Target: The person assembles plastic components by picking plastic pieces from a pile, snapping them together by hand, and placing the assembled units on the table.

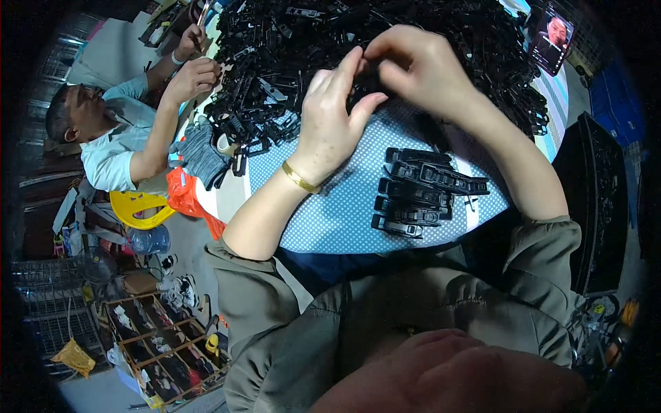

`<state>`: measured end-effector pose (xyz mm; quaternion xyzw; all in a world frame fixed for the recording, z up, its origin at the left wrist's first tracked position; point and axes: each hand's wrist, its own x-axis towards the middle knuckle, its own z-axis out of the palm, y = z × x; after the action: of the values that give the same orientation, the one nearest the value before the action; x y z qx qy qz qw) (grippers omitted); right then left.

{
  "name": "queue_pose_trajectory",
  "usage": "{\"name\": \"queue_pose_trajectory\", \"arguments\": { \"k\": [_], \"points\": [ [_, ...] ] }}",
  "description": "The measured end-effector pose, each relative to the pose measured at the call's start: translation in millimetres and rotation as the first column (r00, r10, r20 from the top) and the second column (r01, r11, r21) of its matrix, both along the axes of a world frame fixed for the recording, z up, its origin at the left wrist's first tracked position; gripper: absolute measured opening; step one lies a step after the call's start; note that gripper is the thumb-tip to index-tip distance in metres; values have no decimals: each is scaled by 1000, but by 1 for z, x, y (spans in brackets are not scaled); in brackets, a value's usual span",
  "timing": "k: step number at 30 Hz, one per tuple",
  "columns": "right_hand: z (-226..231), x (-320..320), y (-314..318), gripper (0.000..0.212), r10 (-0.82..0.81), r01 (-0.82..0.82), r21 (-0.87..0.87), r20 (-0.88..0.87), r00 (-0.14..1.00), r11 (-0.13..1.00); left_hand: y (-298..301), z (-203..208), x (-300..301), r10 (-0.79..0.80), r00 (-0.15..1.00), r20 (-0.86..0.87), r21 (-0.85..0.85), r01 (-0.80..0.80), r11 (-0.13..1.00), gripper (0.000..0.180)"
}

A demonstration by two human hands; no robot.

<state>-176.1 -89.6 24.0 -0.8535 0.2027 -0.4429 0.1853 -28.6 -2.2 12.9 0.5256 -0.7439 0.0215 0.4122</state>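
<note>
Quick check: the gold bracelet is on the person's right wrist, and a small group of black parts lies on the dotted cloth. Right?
Not quite: the head view shows the gold bracelet on the left wrist. The black parts do lie on the dotted cloth.

The person wears a loose grey-green shirt [303, 365] with lots of folds and little gathers, low in the middle of the frame. Its puffy left sleeve [256, 296] and right sleeve [544, 258] both stop near the elbows. A flat, shiny gold bracelet [300, 178] goes around the wrist of the left hand [326, 117], near the middle of the frame.
</note>
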Motion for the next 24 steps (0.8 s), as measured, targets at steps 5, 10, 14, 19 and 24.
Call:
{"name": "queue_pose_trajectory", "arguments": {
  "k": [5,10,14,19,24],
  "points": [
    [8,-6,3,21,191,-182,142,-56,980,973,1,-10,10,-65,895,-442,226,181,957,50],
    [6,-31,-30,35,-332,316,-135,-598,730,939,4,7,13,25,560,-828,330,452,829,26],
    [-7,-13,-23,31,-269,246,-123,-603,751,961,4,-3,16,118,515,-849,430,543,721,23],
    [-35,2,-22,27,27,-27,2,-267,963,1000,6,-3,9,95,649,-755,492,466,735,22],
    [-28,6,-12,36,-61,64,10,-205,977,998,6,-4,14,61,753,-656,555,425,716,23]
  ]
}}
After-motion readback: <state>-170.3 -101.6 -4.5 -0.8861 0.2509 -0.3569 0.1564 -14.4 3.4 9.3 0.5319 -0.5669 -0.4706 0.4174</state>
